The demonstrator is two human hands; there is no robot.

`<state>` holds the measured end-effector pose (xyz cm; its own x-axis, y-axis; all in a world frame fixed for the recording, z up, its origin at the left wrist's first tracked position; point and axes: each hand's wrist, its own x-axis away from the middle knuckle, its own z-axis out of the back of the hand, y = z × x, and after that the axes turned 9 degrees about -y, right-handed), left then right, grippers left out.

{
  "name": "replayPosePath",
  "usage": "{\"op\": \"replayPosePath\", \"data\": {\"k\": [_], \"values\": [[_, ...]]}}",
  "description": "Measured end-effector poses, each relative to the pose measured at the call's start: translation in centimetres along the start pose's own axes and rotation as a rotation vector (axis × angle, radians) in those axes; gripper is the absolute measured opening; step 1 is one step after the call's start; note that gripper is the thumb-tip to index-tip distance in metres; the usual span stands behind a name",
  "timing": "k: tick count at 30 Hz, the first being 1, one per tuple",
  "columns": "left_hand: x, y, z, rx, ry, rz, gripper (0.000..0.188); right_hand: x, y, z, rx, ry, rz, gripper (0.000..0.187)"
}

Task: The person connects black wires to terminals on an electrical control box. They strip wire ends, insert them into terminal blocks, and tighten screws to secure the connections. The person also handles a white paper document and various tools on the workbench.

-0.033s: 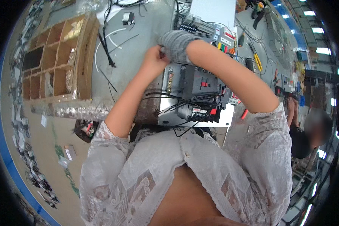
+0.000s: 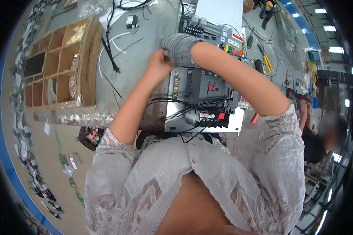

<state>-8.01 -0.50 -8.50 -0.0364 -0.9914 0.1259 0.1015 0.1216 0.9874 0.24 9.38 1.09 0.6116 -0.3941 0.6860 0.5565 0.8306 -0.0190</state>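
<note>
My bare left hand (image 2: pixel 159 64) is closed, its curled fingertips meeting the far side of my right hand (image 2: pixel 179 50). A grey knit glove with a striped cuff covers the right hand, whose fingers are hidden. Anything held between the two hands cannot be made out. Both hands are over the left edge of a metal mounting plate (image 2: pixel 172 124). Just nearer to me, a dark grey circuit breaker (image 2: pixel 208 87) with a red switch is mounted on it. A strip of brass screws (image 2: pixel 176 84) lies to its left, and loose black wires (image 2: pixel 188 105) cross its near side.
A cardboard compartment box (image 2: pixel 91 62) with small parts stands at the left. Beyond lie a small black-and-white component (image 2: pixel 131 22) and black cables (image 2: pixel 113 55). Yellow-handled pliers (image 2: pixel 268 63) and a screwdriver (image 2: pixel 250 40) lie to the right. Another person (image 2: pixel 315 145) works at far right.
</note>
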Motion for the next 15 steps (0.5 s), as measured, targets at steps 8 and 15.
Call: {"op": "replayPosePath", "data": {"k": [8,15], "values": [[-0.8,0.7,0.4,0.224,-0.082,0.219,0.015,-0.3,1.2,0.0,-0.396,-0.04,0.15,0.038],[-1.0,2.2,0.4,0.141,-0.124,0.304,0.01,-0.1,-0.4,0.3,-0.195,-0.248,0.152,0.031]]}}
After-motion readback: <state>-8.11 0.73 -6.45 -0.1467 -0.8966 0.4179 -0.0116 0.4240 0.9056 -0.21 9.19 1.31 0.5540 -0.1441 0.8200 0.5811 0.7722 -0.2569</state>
